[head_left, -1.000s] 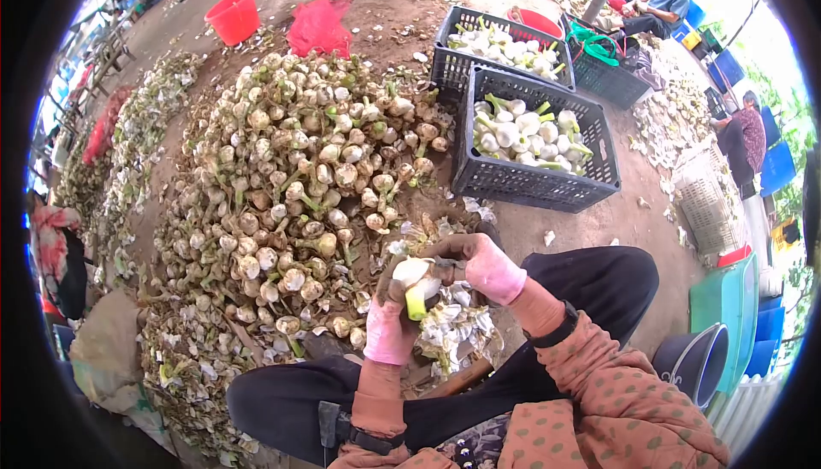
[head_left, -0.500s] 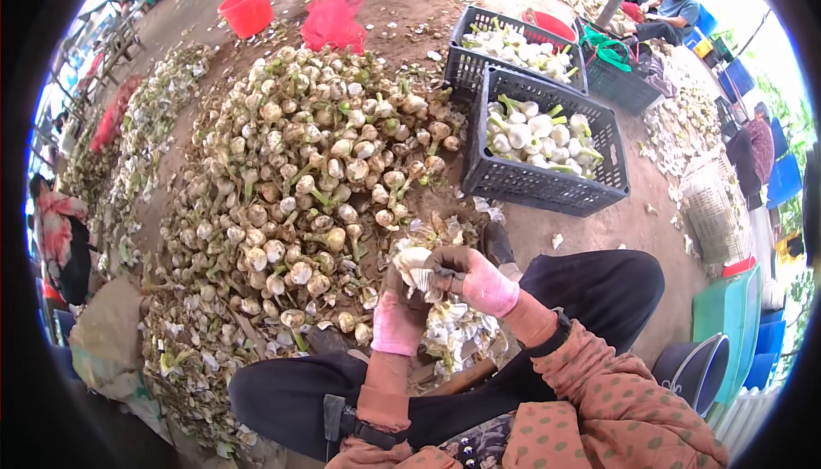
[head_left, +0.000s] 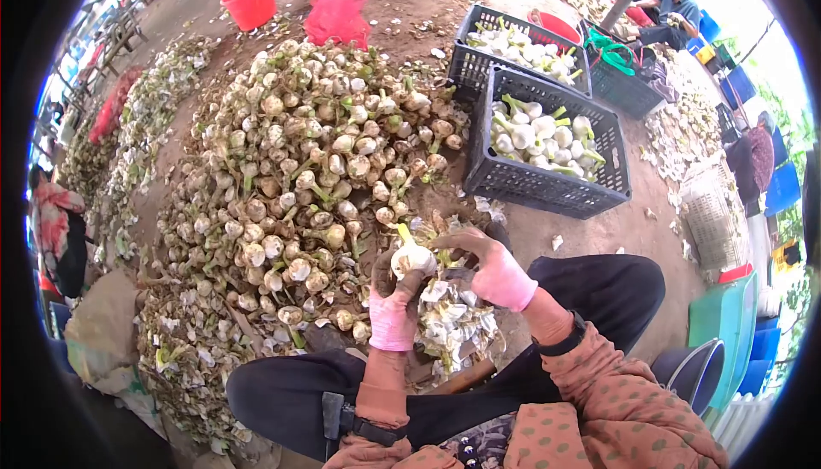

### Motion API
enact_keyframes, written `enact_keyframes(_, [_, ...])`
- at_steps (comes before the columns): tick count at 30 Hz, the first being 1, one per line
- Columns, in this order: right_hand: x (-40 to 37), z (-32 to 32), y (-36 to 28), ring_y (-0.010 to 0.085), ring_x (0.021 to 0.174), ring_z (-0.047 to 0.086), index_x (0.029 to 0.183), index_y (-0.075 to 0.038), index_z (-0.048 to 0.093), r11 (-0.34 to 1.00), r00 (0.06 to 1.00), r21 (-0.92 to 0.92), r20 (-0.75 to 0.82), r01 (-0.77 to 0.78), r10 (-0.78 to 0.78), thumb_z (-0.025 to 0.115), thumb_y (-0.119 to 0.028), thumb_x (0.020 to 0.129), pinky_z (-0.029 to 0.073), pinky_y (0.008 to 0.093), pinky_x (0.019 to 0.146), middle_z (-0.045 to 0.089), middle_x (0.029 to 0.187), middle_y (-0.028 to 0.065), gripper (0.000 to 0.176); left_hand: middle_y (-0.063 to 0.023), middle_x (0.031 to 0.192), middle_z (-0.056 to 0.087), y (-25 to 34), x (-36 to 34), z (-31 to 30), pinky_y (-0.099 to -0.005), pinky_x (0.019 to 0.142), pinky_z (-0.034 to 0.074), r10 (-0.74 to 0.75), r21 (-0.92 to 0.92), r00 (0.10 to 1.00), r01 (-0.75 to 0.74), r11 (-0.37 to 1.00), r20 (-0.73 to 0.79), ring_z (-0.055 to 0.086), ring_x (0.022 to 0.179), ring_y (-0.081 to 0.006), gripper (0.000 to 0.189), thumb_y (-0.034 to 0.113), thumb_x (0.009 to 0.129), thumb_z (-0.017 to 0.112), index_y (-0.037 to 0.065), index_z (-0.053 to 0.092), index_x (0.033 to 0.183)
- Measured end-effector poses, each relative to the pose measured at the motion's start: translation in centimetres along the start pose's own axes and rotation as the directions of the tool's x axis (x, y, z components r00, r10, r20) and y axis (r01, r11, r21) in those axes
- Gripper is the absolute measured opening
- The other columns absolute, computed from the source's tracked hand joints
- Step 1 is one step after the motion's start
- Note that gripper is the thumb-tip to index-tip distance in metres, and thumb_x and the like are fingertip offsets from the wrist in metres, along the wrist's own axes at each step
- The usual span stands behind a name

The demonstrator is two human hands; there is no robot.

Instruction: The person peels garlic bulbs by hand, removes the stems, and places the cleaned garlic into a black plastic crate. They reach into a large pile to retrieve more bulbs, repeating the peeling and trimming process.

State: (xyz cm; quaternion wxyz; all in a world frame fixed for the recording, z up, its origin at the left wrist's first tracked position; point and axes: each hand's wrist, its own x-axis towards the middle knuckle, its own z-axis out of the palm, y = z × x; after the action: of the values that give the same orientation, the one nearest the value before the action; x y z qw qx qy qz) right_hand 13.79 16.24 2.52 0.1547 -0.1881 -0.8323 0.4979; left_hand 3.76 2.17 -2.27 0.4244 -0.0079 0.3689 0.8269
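Note:
A peeled white garlic bulb [head_left: 414,260], its short yellow-green stem pointing up, is gripped by my left hand [head_left: 395,308], which wears a pink glove with dirt-dark fingers. Just right of the bulb, my right hand [head_left: 494,272] in a matching glove has its fingers spread, with nothing visible in them. Loose white garlic skins [head_left: 453,319] lie in a heap beneath both hands. Ahead and to the left spreads a large pile of unpeeled garlic [head_left: 299,178], brownish and with stems on.
A black crate [head_left: 547,187] of peeled garlic stands ahead right, a second crate [head_left: 466,63] behind it. A red bucket [head_left: 250,4] and red mesh bag [head_left: 338,17] sit beyond the pile. Another person [head_left: 676,11] sits far right. A dark bucket [head_left: 688,375] is at my right.
My right hand has drawn away to the right from the garlic bulb and its fingers have opened. The bulb now stands upright in my left hand, its white surface and stem showing.

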Motion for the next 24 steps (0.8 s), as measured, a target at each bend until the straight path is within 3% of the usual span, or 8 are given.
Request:
enact_keyframes(2, [0.7,0.5,-1.6,0.0269,0.111,0.056,0.114,-0.012,0.062,0.999,0.999,-0.004,-0.017,0.039,-0.039,0.071,-0.003,0.071,0.046,0.0359,0.094,0.06,0.115,0.0099,0.045,-0.0081,0.113,0.057,-0.3,0.1,-0.3,-0.0325,0.09,0.051,-0.001,0.044,1.0,0.002,0.999,-0.014,0.058,0.104,-0.0179,0.044,-0.003,0.079,0.066,0.005,0.05,0.119])
enact_keyframes(8, [2.2,0.9,-2.2,0.0301,0.096,0.058,0.093,-0.013,0.068,0.961,0.985,-0.226,0.1,0.158,-0.138,0.058,0.002,0.061,0.048,0.0388,0.08,0.06,0.1,0.0065,0.037,-0.0076,0.112,0.057,-0.9,0.2,-0.8,-0.028,0.089,0.048,0.23,0.415,0.971,-0.235,0.879,0.063,0.056,0.103,-0.0147,0.049,-0.009,0.076,0.069,0.001,0.048,0.12])
enact_keyframes(14, [1.6,2.4,-1.7,0.0282,0.084,0.059,0.088,-0.011,0.064,0.855,0.976,-0.474,0.052,0.21,-0.211,0.058,0.005,0.065,0.049,0.0373,0.071,0.059,0.084,0.0078,0.028,-0.0077,0.109,0.058,-2.1,0.9,-1.5,-0.028,0.09,0.047,0.282,0.386,0.955,-0.227,0.894,-0.09,0.056,0.103,-0.0154,0.045,-0.008,0.077,0.07,0.002,0.05,0.117])
enact_keyframes(16, [-0.7,3.8,-1.0,0.0294,0.082,0.061,0.092,-0.009,0.063,0.968,0.97,-0.221,0.234,0.118,-0.064,0.057,0.005,0.066,0.049,0.0384,0.071,0.06,0.083,0.0094,0.03,-0.0078,0.109,0.057,-1.5,1.2,-1.3,-0.0269,0.087,0.049,0.346,0.457,0.915,-0.221,0.862,-0.21,0.057,0.099,-0.0157,0.042,-0.003,0.078,0.071,0.003,0.051,0.115])
enact_keyframes(18, [-2.8,4.2,-0.7,0.0314,0.087,0.063,0.102,-0.009,0.063,0.998,0.898,-0.011,0.437,-0.057,0.056,0.056,0.003,0.069,0.05,0.0387,0.076,0.064,0.091,0.0124,0.036,-0.0072,0.109,0.058,-0.4,1.3,-1.1,-0.0275,0.084,0.051,0.219,0.344,0.924,-0.104,0.933,-0.314,0.058,0.095,-0.0155,0.042,0.001,0.079,0.073,0.003,0.052,0.115])
enact_keyframes(21, [-3.3,2.8,-0.3,0.0313,0.098,0.062,0.113,-0.007,0.06,0.981,0.751,-0.159,0.634,-0.11,0.187,0.056,0.0,0.071,0.05,0.0376,0.085,0.065,0.103,0.0158,0.044,-0.0074,0.109,0.059,-1.1,1.1,-1.6,-0.0284,0.083,0.053,0.14,0.184,0.947,-0.088,0.979,-0.288,0.059,0.094,-0.0155,0.042,0.0,0.079,0.072,0.003,0.052,0.116])
enact_keyframes(22, [-2.7,2.5,0.5,0.032,0.109,0.057,0.128,-0.009,0.051,0.908,0.671,-0.388,0.631,-0.16,0.388,0.056,-0.009,0.078,0.046,0.0372,0.092,0.059,0.118,0.0198,0.051,-0.0074,0.109,0.059,-1.2,0.9,-1.7,-0.0284,0.083,0.053,0.134,0.188,0.949,-0.082,0.979,-0.284,0.059,0.094,-0.0155,0.042,0.0,0.079,0.072,0.003,0.052,0.116])
enact_keyframes(24, [-2.4,2.0,1.9,0.0275,0.115,0.055,0.132,-0.007,0.047,0.933,0.907,-0.342,0.348,-0.113,0.237,0.061,-0.009,0.081,0.046,0.0345,0.093,0.054,0.128,0.0183,0.053,-0.0081,0.109,0.06,-1.3,1.0,-1.5,-0.0293,0.084,0.053,0.127,0.149,0.975,-0.1,0.984,-0.183,0.059,0.097,-0.0161,0.04,-0.002,0.08,0.07,0.002,0.054,0.115])
